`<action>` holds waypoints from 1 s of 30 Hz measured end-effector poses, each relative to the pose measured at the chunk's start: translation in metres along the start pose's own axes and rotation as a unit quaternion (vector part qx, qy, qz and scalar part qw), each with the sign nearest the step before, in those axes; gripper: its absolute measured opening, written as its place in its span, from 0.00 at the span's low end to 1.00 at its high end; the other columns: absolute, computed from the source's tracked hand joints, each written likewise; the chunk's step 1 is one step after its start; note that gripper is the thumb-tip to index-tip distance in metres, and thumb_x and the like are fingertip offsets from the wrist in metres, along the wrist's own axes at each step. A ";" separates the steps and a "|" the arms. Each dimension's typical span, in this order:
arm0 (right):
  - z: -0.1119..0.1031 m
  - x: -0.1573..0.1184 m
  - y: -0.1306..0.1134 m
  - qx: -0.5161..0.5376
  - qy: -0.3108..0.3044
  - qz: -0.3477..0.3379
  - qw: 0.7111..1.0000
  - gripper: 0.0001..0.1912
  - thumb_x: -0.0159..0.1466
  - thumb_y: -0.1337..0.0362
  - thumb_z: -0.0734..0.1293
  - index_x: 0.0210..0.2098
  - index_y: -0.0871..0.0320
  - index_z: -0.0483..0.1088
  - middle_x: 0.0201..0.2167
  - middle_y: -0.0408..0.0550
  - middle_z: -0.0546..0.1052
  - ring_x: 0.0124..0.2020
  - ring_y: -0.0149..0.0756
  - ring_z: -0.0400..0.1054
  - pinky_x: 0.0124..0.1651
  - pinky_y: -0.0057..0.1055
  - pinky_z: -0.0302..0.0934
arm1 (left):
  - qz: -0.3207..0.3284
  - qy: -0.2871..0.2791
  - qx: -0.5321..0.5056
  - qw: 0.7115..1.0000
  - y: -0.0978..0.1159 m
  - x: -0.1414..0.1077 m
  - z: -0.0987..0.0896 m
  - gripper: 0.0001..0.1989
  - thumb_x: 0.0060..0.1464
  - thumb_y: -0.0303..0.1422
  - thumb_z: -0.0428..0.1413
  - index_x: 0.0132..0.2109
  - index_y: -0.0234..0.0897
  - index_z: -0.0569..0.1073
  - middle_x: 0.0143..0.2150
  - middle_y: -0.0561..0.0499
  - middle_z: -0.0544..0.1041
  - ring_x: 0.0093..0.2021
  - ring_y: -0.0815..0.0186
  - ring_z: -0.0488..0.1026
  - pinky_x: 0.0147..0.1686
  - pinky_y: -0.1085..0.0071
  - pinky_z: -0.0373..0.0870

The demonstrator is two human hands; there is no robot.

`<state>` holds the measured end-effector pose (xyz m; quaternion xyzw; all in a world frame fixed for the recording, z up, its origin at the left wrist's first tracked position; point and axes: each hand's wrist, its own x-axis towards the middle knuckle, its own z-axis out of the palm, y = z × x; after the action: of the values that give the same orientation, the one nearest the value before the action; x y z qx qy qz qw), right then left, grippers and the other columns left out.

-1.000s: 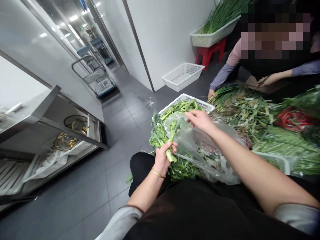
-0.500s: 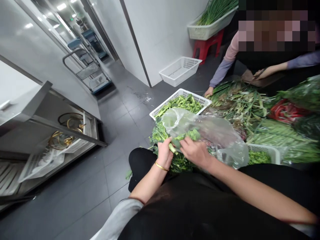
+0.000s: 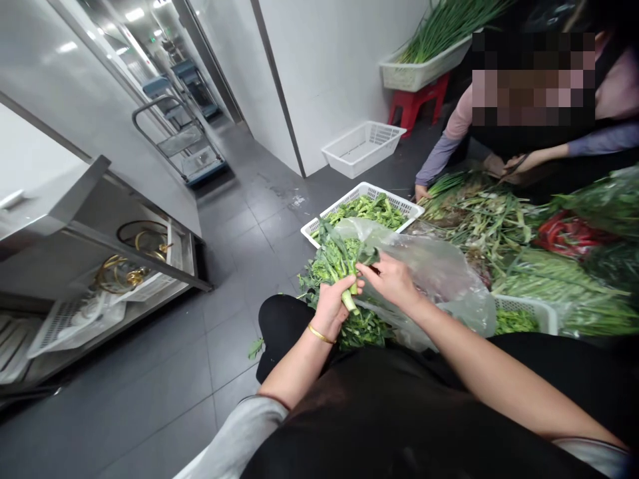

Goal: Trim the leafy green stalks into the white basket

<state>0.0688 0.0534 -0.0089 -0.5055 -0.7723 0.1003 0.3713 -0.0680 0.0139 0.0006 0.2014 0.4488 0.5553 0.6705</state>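
My left hand (image 3: 337, 303) is closed around several thick green stalks of leafy broccolini (image 3: 344, 266), their cut ends pointing down toward me and their leafy tops tilted up and away. Close on the right, my right hand (image 3: 392, 279) pinches a dark green leaf (image 3: 369, 256) at the side of that bunch. Under both hands lies a heap of loose greens (image 3: 367, 327). A clear plastic bag (image 3: 434, 273) spreads out just beyond my right hand and wrist. Behind the bag, a white basket (image 3: 312, 233) holds trimmed green stalks.
Opposite me, a co-worker's hand (image 3: 423, 193) touches a pile of scallions (image 3: 484, 213). Bagged green beans (image 3: 569, 286), red peppers (image 3: 574, 233) and another basket (image 3: 549, 316) lie right. A white basket (image 3: 364, 150) stands by the wall; a steel shelf (image 3: 150, 253) is left.
The broccolini stalk that was in my right hand is now with the bunch in my left hand. My right hand has shifted to a leaf beside it. The view has tilted slightly.
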 end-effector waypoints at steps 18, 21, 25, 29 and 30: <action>0.002 0.015 -0.010 0.150 -0.180 0.223 0.946 0.22 0.61 0.55 0.59 0.14 0.57 0.65 0.12 0.47 0.70 0.17 0.34 0.65 0.27 0.29 0.58 | 0.127 0.077 0.041 0.988 -0.014 0.011 -0.001 0.14 0.31 0.28 0.66 0.30 0.31 0.74 0.25 0.51 0.75 0.22 0.71 0.69 0.26 0.73 0.64; 0.006 -0.011 -0.011 0.036 -0.081 0.138 0.986 0.23 0.63 0.56 0.56 0.17 0.58 0.68 0.18 0.52 0.73 0.21 0.36 0.66 0.28 0.31 0.55 | 0.068 0.058 0.008 0.996 -0.013 0.011 0.001 0.14 0.30 0.28 0.65 0.29 0.30 0.73 0.24 0.51 0.73 0.22 0.72 0.69 0.22 0.75 0.61; -0.001 -0.020 -0.006 -0.139 -0.060 -0.015 0.988 0.12 0.59 0.66 0.58 0.29 0.60 0.72 0.28 0.53 0.75 0.25 0.35 0.66 0.26 0.31 0.47 | 0.059 0.060 -0.007 0.996 -0.013 0.011 0.008 0.12 0.30 0.27 0.64 0.28 0.30 0.72 0.23 0.53 0.71 0.20 0.73 0.67 0.20 0.76 0.58; -0.005 0.007 -0.002 -0.209 -0.125 -0.043 0.969 0.11 0.56 0.69 0.59 0.34 0.61 0.72 0.30 0.52 0.75 0.24 0.34 0.64 0.25 0.32 0.41 | 0.052 0.102 -0.019 0.993 -0.012 0.015 0.015 0.10 0.31 0.29 0.63 0.24 0.31 0.70 0.20 0.53 0.69 0.19 0.72 0.66 0.19 0.75 0.58; -0.003 0.013 -0.004 -0.216 -0.137 -0.037 0.966 0.11 0.56 0.69 0.59 0.34 0.61 0.72 0.31 0.52 0.75 0.25 0.34 0.64 0.25 0.32 0.40 | 0.043 0.106 -0.026 0.993 -0.012 0.016 0.016 0.10 0.30 0.29 0.62 0.23 0.31 0.70 0.19 0.53 0.69 0.19 0.72 0.66 0.18 0.76 0.57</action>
<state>0.0655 0.0615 0.0018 -0.5258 -0.8377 -0.0143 0.1470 -0.0489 0.0288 -0.0064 0.1432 0.4937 0.6133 0.5997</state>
